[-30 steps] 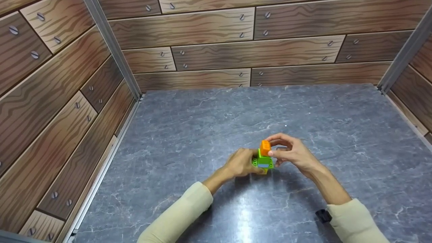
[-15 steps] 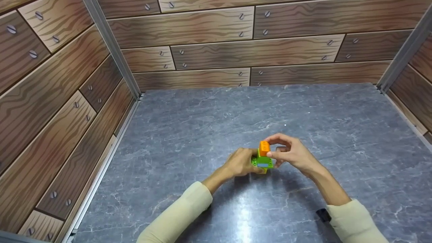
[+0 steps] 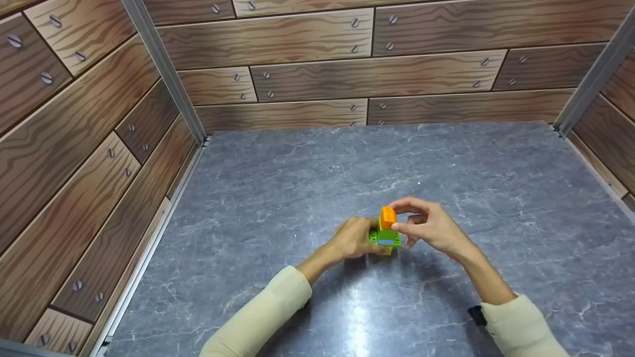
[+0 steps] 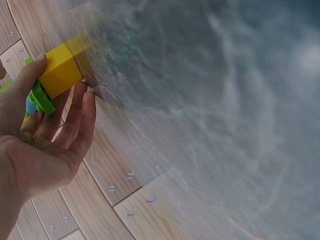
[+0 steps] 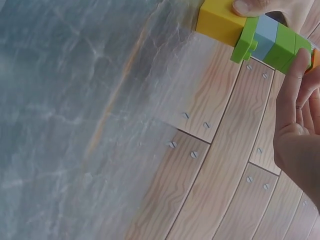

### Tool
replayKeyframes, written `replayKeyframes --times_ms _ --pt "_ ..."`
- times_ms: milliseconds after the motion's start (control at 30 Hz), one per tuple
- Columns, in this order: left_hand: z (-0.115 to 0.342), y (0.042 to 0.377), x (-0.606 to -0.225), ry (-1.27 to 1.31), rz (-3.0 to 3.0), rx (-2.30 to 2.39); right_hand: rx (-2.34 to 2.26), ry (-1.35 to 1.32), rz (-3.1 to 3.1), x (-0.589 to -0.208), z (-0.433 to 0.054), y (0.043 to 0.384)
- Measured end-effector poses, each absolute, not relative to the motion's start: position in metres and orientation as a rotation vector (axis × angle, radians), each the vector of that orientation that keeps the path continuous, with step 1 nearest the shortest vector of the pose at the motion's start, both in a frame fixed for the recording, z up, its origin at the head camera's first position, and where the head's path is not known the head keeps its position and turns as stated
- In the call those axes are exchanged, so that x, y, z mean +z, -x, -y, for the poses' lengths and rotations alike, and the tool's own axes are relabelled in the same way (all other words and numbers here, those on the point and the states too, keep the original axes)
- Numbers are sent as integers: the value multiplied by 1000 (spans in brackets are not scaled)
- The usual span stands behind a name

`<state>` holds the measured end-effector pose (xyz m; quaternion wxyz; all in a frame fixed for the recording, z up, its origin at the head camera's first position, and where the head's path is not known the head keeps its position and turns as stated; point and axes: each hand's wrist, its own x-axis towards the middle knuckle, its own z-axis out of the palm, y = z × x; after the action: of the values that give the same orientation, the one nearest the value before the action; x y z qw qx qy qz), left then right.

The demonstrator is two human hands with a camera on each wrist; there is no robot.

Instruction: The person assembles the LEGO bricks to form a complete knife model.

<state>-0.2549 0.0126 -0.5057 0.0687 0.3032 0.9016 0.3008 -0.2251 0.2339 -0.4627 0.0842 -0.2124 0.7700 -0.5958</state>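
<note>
A small tower of toy building bricks stands on the grey surface between both hands. Its yellow base (image 5: 220, 22) is at the bottom, with a wider green piece (image 5: 245, 40) above. Higher up come a light blue brick (image 5: 265, 32) and green bricks (image 5: 282, 47). An orange brick (image 3: 388, 217) tops the tower. My left hand (image 3: 351, 239) grips the lower part, its thumb on the yellow base in the left wrist view. With thumb and index finger, my right hand (image 3: 436, 230) pinches the orange brick. Whether that brick is fully seated cannot be told.
A grey marbled tabletop (image 3: 278, 178) spreads around the hands. Wood-patterned panels (image 3: 307, 44) wall it in at the back, left and right, with metal posts (image 3: 168, 69) at the corners. A small black object (image 3: 477, 315) sits at the right sleeve's cuff.
The orange brick has tipped slightly, so more of its studded top shows. Both hands keep their hold and have barely moved.
</note>
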Motion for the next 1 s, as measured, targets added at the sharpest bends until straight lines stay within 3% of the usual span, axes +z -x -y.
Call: replayKeyframes --times_ms 1000 --pt "-13 256 -506 -964 -2750 839 -1592 667 -2527 -450 -223 214"
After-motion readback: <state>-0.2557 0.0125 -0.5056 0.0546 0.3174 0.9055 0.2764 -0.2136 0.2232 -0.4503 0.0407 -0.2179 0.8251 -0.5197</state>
